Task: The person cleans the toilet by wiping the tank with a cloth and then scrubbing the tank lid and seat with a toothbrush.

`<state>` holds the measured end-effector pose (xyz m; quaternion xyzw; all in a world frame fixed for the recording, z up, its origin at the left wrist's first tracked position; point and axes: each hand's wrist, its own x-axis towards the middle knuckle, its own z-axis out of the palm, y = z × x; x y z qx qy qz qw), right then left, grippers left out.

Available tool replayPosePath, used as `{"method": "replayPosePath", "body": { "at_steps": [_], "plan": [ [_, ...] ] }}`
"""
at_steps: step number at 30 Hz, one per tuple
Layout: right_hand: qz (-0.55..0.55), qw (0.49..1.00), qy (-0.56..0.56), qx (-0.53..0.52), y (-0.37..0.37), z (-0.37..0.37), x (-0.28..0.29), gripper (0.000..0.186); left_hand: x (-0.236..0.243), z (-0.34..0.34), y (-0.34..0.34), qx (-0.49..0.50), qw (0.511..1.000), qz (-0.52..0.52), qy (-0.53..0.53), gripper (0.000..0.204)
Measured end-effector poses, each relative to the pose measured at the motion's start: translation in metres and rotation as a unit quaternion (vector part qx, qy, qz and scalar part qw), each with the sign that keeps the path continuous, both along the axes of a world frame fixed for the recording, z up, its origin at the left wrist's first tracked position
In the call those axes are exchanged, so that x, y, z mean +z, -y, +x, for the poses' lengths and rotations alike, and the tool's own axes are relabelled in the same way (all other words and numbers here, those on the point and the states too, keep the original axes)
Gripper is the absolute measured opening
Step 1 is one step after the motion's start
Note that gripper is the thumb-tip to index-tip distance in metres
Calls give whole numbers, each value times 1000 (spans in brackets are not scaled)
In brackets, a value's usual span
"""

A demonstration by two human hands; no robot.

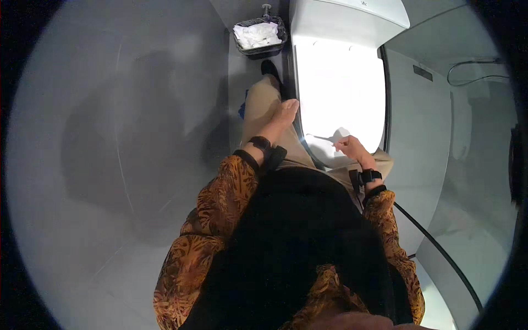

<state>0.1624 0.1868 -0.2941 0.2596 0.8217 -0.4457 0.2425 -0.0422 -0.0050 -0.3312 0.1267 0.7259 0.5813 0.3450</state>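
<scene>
Covering the toilet, the white lid lies flat in front of the person, tank behind it. Right hand is over the lid's front end, fingers curled in; can't tell if that grip has anything thin in it. Left hand is at the lid's left edge, contact unclear, grip state can't tell. Black-lined bin with white paper stands left of the tank.

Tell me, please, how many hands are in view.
2: the left hand is at the left edge of the toilet lid, and the right hand is over its near end. No other hand shows, though some fingers are hidden.
</scene>
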Motion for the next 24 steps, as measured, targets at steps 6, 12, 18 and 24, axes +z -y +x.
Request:
{"method": "replayPosePath", "body": {
  "at_steps": [6, 12, 18, 24],
  "plan": [
    [23, 992, -57, -106, -5, -19, 0, 27, 8, 6, -10, -27, 999, 21, 16, 34],
    [-68, 997, -10, -17, -8, -11, -9, 26, 5, 3, -8, -56, 998, 11, 5, 35],
    [-14, 987, -63, -149, -30, 17, -10, 27, -2, 3, -9, -84, 983, -66, -146, 36],
    [5, 995, -48, -92, -13, 2, -8, 28, 9, 17, -3, -266, 908, -149, -286, 58]
  ]
}}
